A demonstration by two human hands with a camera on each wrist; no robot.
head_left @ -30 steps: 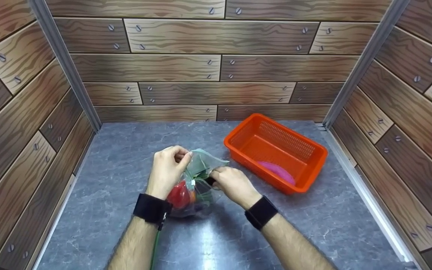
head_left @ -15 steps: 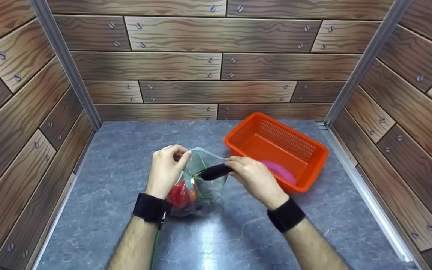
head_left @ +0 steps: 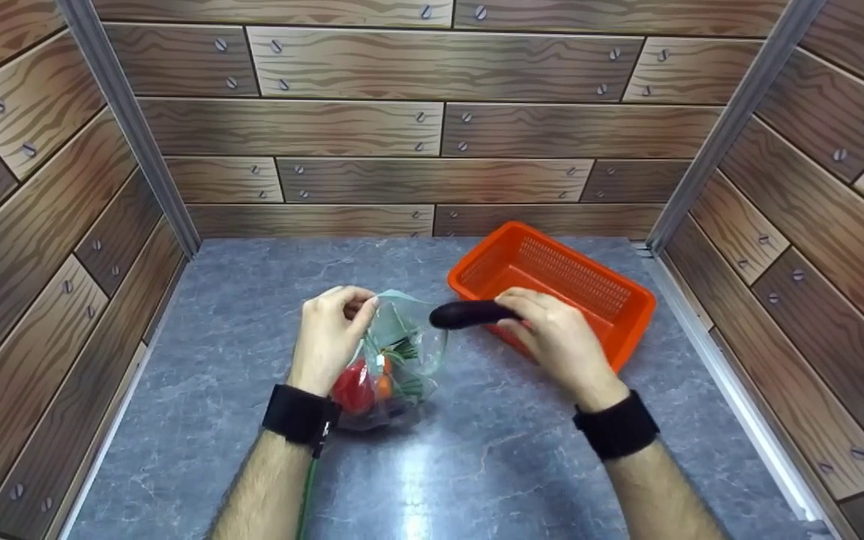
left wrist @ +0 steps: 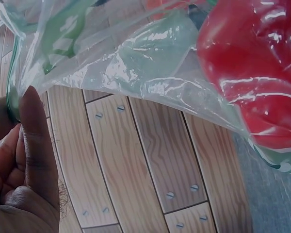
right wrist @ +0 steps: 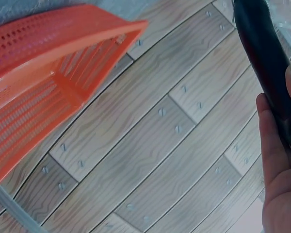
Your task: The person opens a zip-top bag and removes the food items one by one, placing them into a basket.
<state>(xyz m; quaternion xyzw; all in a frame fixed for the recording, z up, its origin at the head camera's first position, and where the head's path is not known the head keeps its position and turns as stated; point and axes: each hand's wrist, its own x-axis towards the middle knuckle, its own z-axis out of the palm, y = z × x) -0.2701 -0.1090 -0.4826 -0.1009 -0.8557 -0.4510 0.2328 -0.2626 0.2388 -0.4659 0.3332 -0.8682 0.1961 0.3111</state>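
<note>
My left hand (head_left: 331, 334) pinches the rim of a clear zip bag (head_left: 394, 319) between thumb and fingers; the left wrist view shows the thumb pressed on its green-edged mouth. Inside the bag, a glossy red pepper (head_left: 355, 386) lies at the left, beside a small orange thing (head_left: 383, 386) and something green. My right hand (head_left: 561, 341) grips a dark purple eggplant (head_left: 466, 314) by one end. The eggplant's rounded free end points left, just right of the bag's mouth. In the right wrist view, thumb and fingers hold the eggplant (right wrist: 262, 51) from opposite sides.
An orange plastic basket (head_left: 631, 289) with slotted walls stands at the back right, partly behind my right hand. Wood-patterned walls (head_left: 357, 127) enclose the grey marbled tabletop (head_left: 252, 285) at the back and sides.
My right hand has drawn the eggplant out of the bag and moved right and up, now overlapping the basket. A pink thing in the basket is now hidden. The left hand keeps its place.
</note>
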